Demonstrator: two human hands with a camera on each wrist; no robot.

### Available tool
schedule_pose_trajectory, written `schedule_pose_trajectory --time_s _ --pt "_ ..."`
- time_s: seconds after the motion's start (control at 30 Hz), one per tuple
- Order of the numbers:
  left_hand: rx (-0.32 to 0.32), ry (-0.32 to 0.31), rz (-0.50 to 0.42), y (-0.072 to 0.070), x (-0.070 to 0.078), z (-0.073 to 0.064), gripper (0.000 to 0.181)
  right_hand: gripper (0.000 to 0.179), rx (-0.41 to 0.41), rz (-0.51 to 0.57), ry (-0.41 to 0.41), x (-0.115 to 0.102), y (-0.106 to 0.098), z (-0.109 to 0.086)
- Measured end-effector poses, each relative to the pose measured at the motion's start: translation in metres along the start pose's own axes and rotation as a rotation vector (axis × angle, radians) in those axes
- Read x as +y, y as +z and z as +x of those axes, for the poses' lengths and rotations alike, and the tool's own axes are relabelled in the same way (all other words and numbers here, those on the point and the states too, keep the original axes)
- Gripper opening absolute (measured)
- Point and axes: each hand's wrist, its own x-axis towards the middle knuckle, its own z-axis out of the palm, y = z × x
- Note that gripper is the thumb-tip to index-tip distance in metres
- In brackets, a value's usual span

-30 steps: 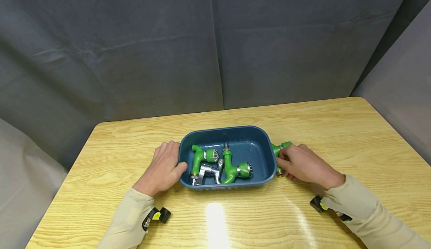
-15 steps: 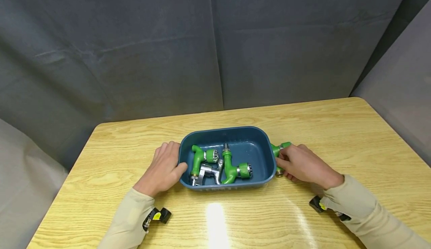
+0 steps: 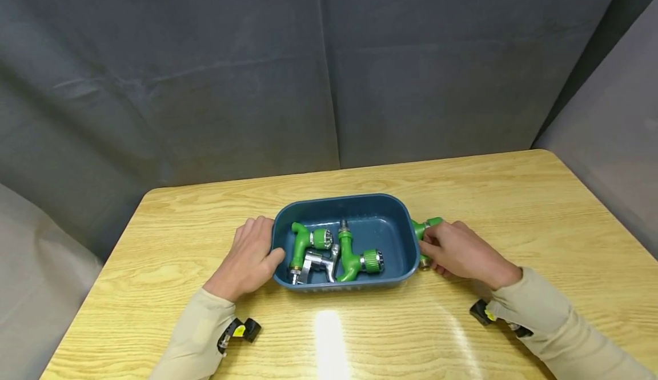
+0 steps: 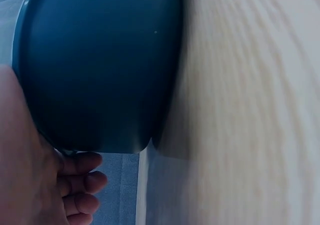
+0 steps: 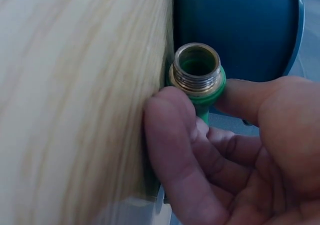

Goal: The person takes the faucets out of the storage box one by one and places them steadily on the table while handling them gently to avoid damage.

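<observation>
A blue plastic bin [image 3: 385, 226] stands mid-table in the head view. Inside lie two green taps, one at the left [image 3: 302, 248] and one in the middle [image 3: 352, 259], with a chrome tap [image 3: 317, 262] between them. My left hand [image 3: 248, 257] grips the bin's left rim, thumb over the edge; its fingertips [image 4: 82, 182] curl beside the bin's wall in the left wrist view. Just outside the bin's right end, my right hand [image 3: 462, 251] holds another green tap [image 3: 420, 229], partly covered by the fingers. That tap's threaded brass inlet [image 5: 197, 77] faces the right wrist camera.
The wooden table [image 3: 514, 208] extends around the bin on all sides. A dark grey curtain [image 3: 231, 83] hangs behind its far edge, and pale cloth [image 3: 606, 117] hangs at the right. Black wrist-worn devices sit on both sleeves.
</observation>
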Motion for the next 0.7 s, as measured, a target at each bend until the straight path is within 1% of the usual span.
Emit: schedule_pose_trajectory --time_s 0.37,0.7 --pt "0.031 0.008 -0.002 0.0005 0.0002 0.0012 0.027 0.029 -0.001 -0.002 0.004 -0.0005 0.0018 -0.0004" --pt "0.032 0.007 0.001 0.0003 0.0002 0.0006 0.029 0.031 0.003 -0.009 0.003 0.0000 0.0022 0.0010"
